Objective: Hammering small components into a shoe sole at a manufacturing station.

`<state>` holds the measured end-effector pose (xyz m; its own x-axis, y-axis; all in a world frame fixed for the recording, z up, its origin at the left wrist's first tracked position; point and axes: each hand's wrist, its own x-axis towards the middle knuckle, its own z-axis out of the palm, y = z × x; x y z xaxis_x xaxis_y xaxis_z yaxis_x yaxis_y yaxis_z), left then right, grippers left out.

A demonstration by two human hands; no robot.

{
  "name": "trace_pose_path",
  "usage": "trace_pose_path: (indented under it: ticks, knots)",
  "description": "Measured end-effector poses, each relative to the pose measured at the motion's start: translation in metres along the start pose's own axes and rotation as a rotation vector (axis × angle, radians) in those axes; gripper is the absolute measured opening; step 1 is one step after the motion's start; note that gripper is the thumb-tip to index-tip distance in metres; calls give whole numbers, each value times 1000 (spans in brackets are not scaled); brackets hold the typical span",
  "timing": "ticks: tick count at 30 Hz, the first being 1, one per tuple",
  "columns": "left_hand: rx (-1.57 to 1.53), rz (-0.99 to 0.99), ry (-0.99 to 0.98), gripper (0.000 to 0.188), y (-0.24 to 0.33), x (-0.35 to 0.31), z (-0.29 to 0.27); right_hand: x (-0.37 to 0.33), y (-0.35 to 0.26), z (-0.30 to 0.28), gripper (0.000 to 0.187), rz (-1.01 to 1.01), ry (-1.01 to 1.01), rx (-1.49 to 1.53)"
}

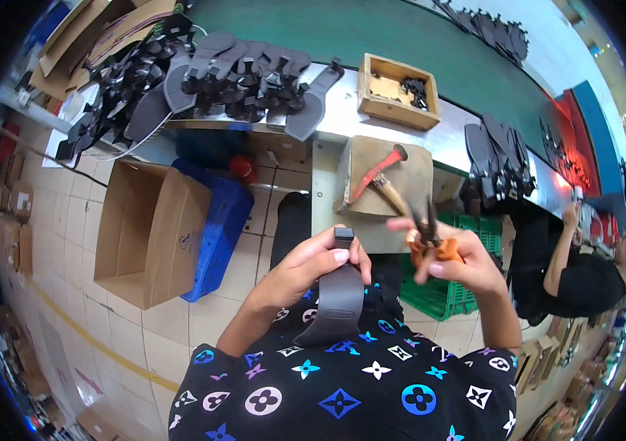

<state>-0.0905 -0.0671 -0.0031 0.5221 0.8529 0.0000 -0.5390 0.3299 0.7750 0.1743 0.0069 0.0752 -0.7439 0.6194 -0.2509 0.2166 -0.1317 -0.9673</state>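
My left hand [311, 263] is closed around a dark grey sandal [339, 301] in front of my body. Its rounded end points down toward my patterned shirt, while a black buckle-like end [343, 234] sticks up above my thumb. Orange-handled scissors [439, 248] are in my right hand [471, 268], with fingers through or around the handles. The blades point up and are smeared by motion, apart from the sandal. Just beyond my hands, a cobbler's hammer [373, 177] with a red head and wooden handle lies on a worn block [416, 163].
Several dark sandals [254, 62] are heaped at the bench's left, more [500, 151] at the right. A wooden box [372, 110] holds small black pieces. Left stand a cardboard box [126, 253] and blue crate [217, 253]; right, a green crate [438, 298] and a seated co-worker [585, 272].
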Motion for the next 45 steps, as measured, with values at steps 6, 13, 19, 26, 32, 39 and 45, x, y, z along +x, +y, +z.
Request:
trace_pose_path:
  ticks: [6,13,19,26,32,39,45]
  knots:
    - [102,-27,-43,28,8,-4,9,3,-12,-7,43,-99,-168,-552]
    - [69,-87,-25,28,7,-5,16,5,-29,2,39,-48,-222,-889]
    - [-35,-139,74,28,3,-7,13,8,-34,6,30,-2,-182,-943]
    - [6,-228,126,29,1,-10,9,9,-37,12,29,-21,-171,-979]
    - [75,-169,143,31,-3,-8,8,10,-44,21,38,158,-180,-951]
    - [125,-179,172,30,-5,-8,5,14,-47,17,36,189,-186,-930]
    - [216,-143,221,25,-3,-4,2,55,-43,-52,34,60,-318,-723]
